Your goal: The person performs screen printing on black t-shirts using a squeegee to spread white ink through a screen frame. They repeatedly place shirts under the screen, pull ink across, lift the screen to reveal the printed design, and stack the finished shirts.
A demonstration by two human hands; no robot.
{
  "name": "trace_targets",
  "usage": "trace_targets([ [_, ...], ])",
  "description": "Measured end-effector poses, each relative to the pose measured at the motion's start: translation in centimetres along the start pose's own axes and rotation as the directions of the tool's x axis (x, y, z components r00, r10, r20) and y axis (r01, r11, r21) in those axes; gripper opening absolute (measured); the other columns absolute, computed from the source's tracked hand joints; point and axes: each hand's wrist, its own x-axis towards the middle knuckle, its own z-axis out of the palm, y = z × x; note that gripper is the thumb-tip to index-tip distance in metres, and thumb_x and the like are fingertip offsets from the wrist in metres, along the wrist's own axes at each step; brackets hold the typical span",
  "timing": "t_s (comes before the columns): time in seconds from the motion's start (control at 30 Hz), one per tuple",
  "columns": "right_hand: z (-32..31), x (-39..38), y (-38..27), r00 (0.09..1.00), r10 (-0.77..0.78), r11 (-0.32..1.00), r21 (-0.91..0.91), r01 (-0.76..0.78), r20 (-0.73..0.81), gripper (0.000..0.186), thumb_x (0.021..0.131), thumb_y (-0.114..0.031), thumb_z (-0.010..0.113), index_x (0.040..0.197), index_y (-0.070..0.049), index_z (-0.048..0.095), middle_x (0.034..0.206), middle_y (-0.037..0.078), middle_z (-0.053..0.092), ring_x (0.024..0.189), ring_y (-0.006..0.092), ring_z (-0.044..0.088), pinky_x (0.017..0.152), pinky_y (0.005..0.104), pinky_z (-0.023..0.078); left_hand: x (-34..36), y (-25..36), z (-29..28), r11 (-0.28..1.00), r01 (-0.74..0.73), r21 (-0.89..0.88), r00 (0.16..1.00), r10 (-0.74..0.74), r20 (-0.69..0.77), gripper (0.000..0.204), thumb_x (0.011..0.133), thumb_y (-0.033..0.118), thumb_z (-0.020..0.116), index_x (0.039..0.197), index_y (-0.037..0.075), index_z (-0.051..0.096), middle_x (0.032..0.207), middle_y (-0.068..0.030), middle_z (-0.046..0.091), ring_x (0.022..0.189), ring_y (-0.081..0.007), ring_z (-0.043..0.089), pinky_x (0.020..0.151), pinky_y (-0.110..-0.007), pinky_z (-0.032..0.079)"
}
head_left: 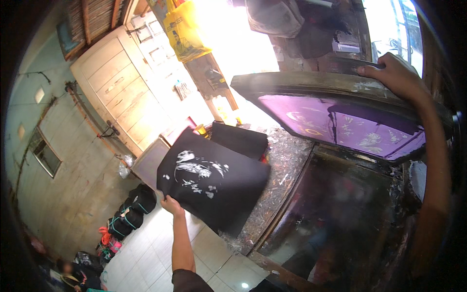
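My left hand (172,205) pinches the near left corner of a black cloth panel (228,185) with a white print. The panel hangs in the air, tilted, over the left end of the worktable and partly above the floor. On the right, my right hand (396,75) grips the upper edge of a raised printing screen (311,83), its thumb on the wooden frame. A dark flat bar (352,62) lies along that edge at my fingers. Purple mesh (335,121) with a pale design fills the tilted frame. Beneath it lies a dark, glossy printing bed (335,204).
Paint-stained tabletop (287,170) runs between the panel and the bed. Another folded black cloth (238,140) and a small yellow pot (201,130) sit behind the panel. Black bundles (124,219) line the floor at left, where a person (73,277) shows. A yellow bag (186,31) hangs above.
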Motion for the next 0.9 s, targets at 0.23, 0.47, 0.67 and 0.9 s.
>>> trace_targets([
  [0.23,-0.1,-0.7,-0.8,0.996,0.085,0.995,-0.04,-0.086,-0.029,0.093,0.077,-0.075,0.067,0.119,0.007,0.059,0.109,0.022,0.063,0.102,0.0302,0.062,0.088,0.0414,0.049,-6.2,-2.0,4.6,0.679,0.579,-0.451,0.797,-0.588,0.138,0.033,0.094,0.01,0.052,0.118,-0.013,0.055,0.119,-0.0209,0.063,0.109,-0.0331,0.064,0.093,-0.048,0.056],
  [0.47,-0.9,-1.1,-1.9,0.984,0.161,0.985,-0.073,-0.155,0.073,0.095,0.077,-0.075,0.067,0.123,0.008,0.058,0.117,0.025,0.062,0.107,0.0329,0.061,0.093,0.0434,0.048,-14.8,0.4,8.5,0.38,0.911,-0.16,0.396,-0.701,0.592,0.041,0.093,0.005,0.051,0.134,0.0,0.051,0.139,-0.0157,0.054,0.127,-0.0306,0.053,0.103,-0.053,0.046],
  [0.67,-1.0,-2.5,-2.9,0.993,0.113,0.99,-0.077,-0.115,-0.024,0.083,0.081,-0.07,0.066,0.113,0.007,0.065,0.108,0.022,0.064,0.095,0.0288,0.062,0.081,0.044,0.049,-13.3,-0.6,12.4,0.536,0.709,-0.459,0.699,-0.625,0.349,0.04,0.093,0.003,0.047,0.133,-0.003,0.051,0.138,-0.0178,0.055,0.127,-0.0323,0.055,0.105,-0.054,0.045],
  [0.9,-1.7,-3.1,-3.6,0.993,0.104,0.993,-0.064,-0.1,0.051,0.084,0.079,-0.07,0.067,0.114,0.007,0.065,0.107,0.023,0.067,0.097,0.0296,0.064,0.084,0.0429,0.049,-11.9,-3.8,13.9,0.409,0.753,-0.516,0.653,-0.558,0.511,0.038,0.095,0.003,0.045,0.132,-0.006,0.05,0.137,-0.02,0.056,0.121,-0.0337,0.061,0.098,-0.051,0.053],
])
